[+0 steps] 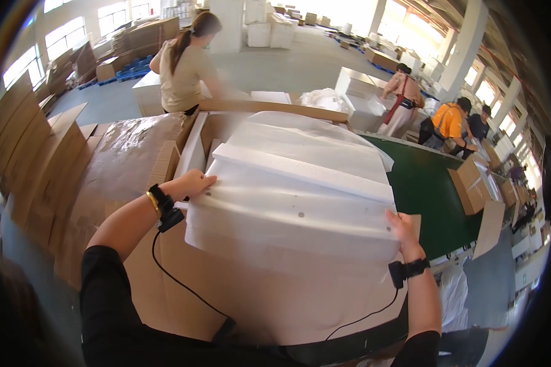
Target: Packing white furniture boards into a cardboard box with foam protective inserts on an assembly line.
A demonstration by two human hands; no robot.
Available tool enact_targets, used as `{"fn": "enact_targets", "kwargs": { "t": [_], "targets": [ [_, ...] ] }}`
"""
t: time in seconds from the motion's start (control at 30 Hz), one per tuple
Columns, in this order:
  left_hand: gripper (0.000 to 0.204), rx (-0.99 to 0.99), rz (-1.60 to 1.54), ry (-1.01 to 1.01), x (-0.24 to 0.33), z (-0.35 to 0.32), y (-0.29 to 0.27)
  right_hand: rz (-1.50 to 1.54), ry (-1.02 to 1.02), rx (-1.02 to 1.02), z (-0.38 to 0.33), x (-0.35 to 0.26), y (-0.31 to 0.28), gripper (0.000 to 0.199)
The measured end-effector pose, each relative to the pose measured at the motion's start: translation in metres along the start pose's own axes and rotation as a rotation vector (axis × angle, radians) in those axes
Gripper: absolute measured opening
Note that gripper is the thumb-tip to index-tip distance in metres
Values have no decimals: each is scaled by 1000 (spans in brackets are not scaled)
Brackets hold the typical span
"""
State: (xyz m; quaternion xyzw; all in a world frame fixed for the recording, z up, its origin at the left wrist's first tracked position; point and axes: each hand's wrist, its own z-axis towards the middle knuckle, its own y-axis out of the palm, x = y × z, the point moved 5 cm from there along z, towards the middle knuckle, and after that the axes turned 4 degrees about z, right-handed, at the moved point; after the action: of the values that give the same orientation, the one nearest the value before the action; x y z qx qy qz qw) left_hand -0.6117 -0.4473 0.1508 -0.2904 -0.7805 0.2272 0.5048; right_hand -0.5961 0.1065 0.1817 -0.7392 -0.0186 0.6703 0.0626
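Note:
A white packing-foam sheet [269, 223] with a few small dark spots stretches between my two hands over a cardboard box. My left hand [194, 183] grips its left edge, fingers closed. At the right edge, my right hand [403, 230] is closed on the same sheet, thumb towards the far side. Just beyond my hands, a long white foam strip [306, 174] lies across, tilting down to the right. More white sheeting [306, 128] spreads behind the strip. What lies under the sheet is hidden.
A brown cardboard flap [177, 281] is close to my body. Cardboard sheets [37, 153] stand at the left. A green conveyor belt [431, 196] runs at the right, with an open carton [471, 186]. One co-worker [187, 67] stands opposite; several others work along the right.

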Motion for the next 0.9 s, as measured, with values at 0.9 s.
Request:
{"fn": "enact_targets", "kwargs": {
  "t": [0.9],
  "targets": [
    [31, -393, 232, -434, -27, 129, 89, -238, -22, -205, 188, 26, 26, 35]
  ]
}}
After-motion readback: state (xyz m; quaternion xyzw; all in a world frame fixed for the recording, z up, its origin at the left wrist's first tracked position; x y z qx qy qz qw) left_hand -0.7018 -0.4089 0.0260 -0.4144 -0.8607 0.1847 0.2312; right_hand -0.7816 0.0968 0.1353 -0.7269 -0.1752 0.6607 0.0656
